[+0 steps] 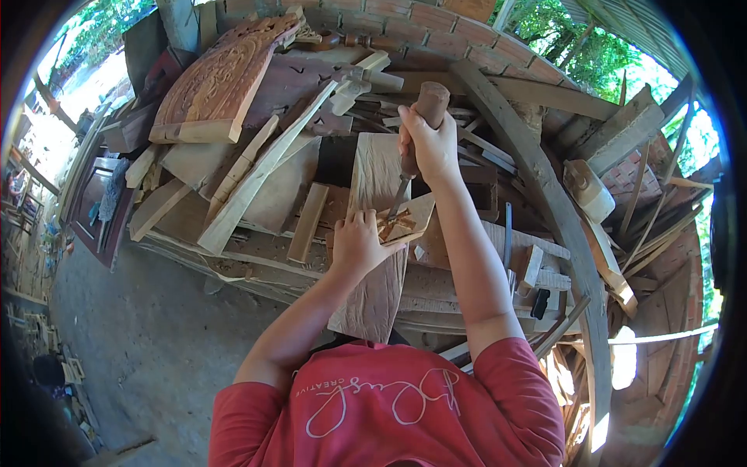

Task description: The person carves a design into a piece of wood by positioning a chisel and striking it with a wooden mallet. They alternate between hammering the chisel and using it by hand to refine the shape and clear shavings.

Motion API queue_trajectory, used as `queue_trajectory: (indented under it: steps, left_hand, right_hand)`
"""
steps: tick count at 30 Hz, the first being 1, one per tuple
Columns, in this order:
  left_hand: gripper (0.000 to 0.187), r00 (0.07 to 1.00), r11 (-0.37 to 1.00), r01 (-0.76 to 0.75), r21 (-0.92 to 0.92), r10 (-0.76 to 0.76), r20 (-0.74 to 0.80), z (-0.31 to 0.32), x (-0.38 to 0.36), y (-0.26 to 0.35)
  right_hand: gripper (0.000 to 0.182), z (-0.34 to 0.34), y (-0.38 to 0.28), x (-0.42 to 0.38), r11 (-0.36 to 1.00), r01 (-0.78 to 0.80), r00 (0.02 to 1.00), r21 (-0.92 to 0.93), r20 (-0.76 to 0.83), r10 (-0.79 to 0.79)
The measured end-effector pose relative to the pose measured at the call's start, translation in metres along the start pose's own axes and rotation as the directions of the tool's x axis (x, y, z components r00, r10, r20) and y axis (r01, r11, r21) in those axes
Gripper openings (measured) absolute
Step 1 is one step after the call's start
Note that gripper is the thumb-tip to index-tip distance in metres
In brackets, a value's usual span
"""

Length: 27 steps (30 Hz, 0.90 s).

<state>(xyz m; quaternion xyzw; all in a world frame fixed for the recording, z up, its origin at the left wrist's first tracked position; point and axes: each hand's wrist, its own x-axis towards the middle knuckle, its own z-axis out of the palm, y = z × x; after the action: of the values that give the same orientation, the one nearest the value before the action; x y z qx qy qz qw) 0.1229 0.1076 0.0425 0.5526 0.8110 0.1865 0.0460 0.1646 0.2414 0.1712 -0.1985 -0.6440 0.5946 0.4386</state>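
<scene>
Chisel set point-down on a small wooden piece, both hands at work over a long plank.

The small wooden piece (405, 222) lies on the long plank (377, 241), near its middle, with a carved pattern showing on its top. The left hand (356, 243) presses on the piece's near edge, its grip closed flat over the wood. The right hand (429, 146) has its grip wrapped tight around the chisel (412, 148), whose round wooden handle stands above the fist and whose blade meets the piece's carved face. The plank rests on a crowded bench (257, 268) heaped with boards and offcuts. At the bench's far left corner leans a large carved panel (222, 78). A curved beam (545, 194) runs along the right edge, with a pale jug (589, 189) just beside it. No box or tub with contents can be made out.
</scene>
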Motion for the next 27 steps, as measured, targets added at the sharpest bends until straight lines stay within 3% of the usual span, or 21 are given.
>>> queue_trajectory:
  steps: [6,16,27]
  left_hand:
    - [0.079,0.993,0.997,-0.058,0.048,0.062,-0.098,0.017,-0.004,-0.002]
    - [0.077,0.997,0.998,-0.049,0.036,0.05,-0.052,0.015,-0.004,-0.001]
    - [0.077,0.987,0.993,-0.081,0.082,0.092,-0.136,0.017,-0.005,-0.001]
  right_hand:
    - [0.018,-0.002,0.009,0.015,0.994,-0.085,0.996,0.066,-0.002,0.085]
    - [0.019,0.0,0.015,0.029,0.987,-0.151,0.988,0.058,0.024,0.149]
    - [0.022,0.0,0.025,0.041,0.977,-0.191,0.981,0.095,0.05,0.187]
